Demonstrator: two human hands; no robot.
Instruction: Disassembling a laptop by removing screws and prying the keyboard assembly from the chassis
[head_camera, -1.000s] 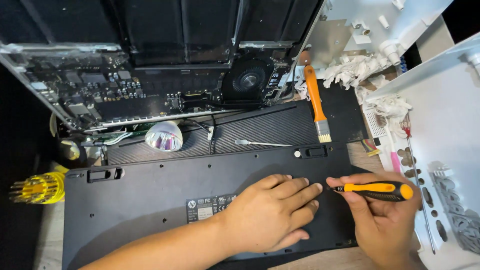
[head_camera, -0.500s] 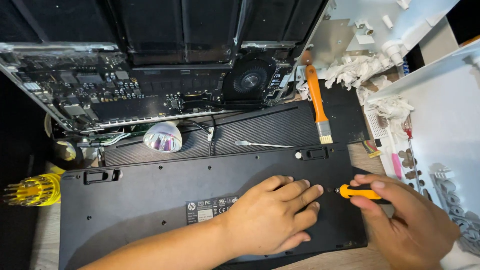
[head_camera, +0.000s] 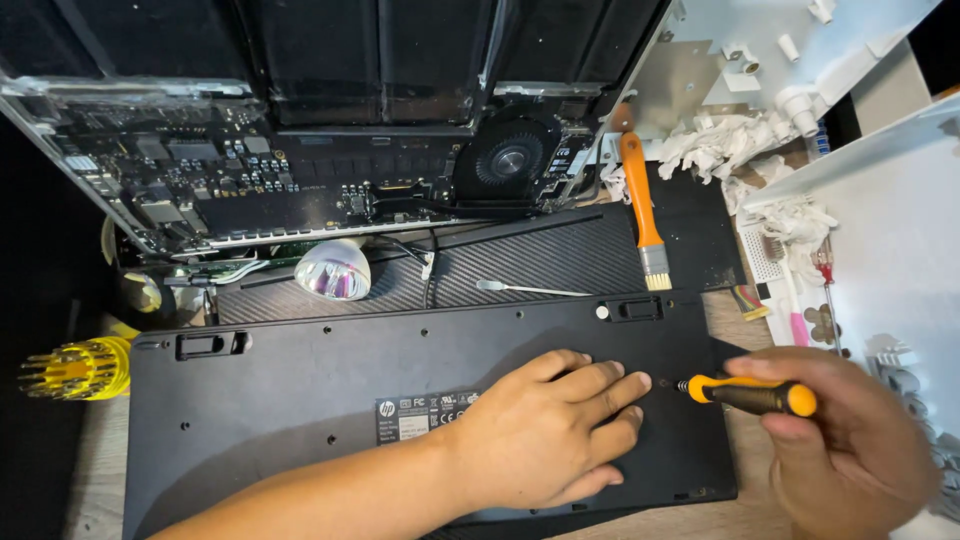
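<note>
A black keyboard (head_camera: 300, 390) lies upside down in front of me, its flat back facing up with small screw holes and a label. My left hand (head_camera: 545, 435) rests flat on its right half, fingers spread a little and pressing down. My right hand (head_camera: 850, 450) grips a small screwdriver (head_camera: 750, 395) with an orange and black handle. The screwdriver lies nearly level, its tip pointing left at a screw hole just beyond my left fingertips.
An opened laptop (head_camera: 300, 170) with bare circuit board and fan stands behind. An orange-handled brush (head_camera: 642, 205), a metal pick (head_camera: 530, 290) and a round reflector lamp (head_camera: 333, 270) lie on a black ribbed mat. A yellow bit holder (head_camera: 75, 368) sits left; white plastic parts (head_camera: 880, 230) right.
My right hand has shifted on the screwdriver and drawn slightly right, turning the handle. My left hand stays pressed on the keyboard. The camera view drifted slightly.
</note>
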